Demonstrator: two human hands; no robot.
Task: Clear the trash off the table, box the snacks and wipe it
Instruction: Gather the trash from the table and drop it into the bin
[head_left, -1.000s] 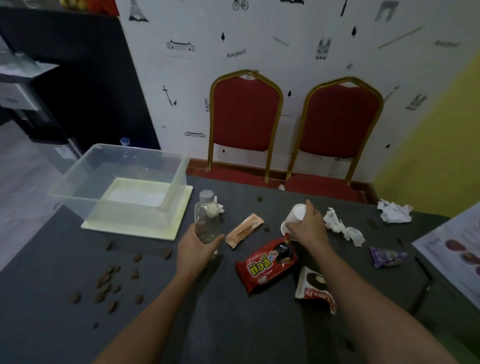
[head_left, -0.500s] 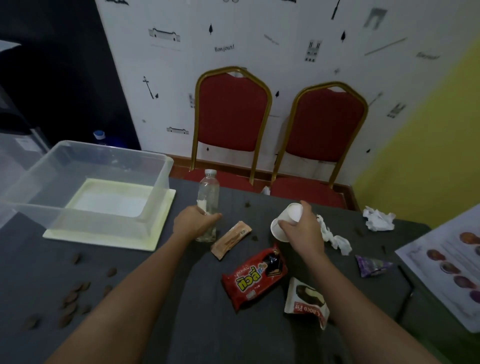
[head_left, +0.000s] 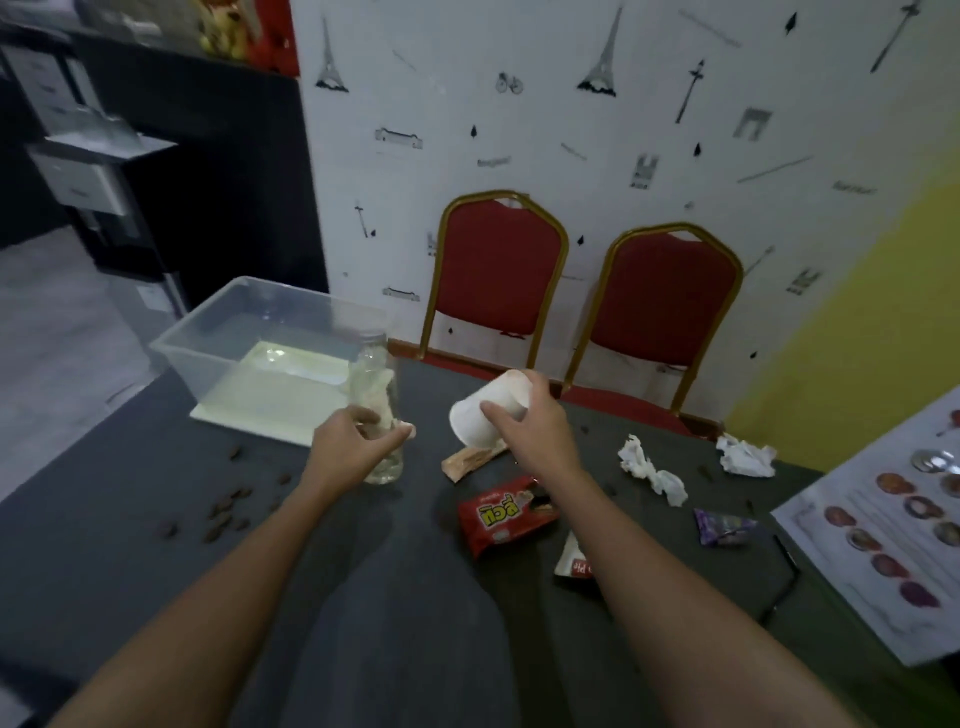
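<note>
Gripping a clear plastic bottle (head_left: 378, 415) upright in our left hand (head_left: 358, 441), fingers curled round it, right of the storage box (head_left: 249, 348), our right hand (head_left: 530, 431) clasping a tipped white paper cup (head_left: 488, 410), further right of the box.

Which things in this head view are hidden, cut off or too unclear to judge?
- Clear bottle: motion blur; its contents are unreadable, and the left hand covers its lower part.
- White snack pack: the right forearm hides most of it.
- Printed sheet: cut off by the right edge.
- Paper cup in the right hand: its inside cannot be seen.
- Brown bits on the table: too small to identify.
</note>
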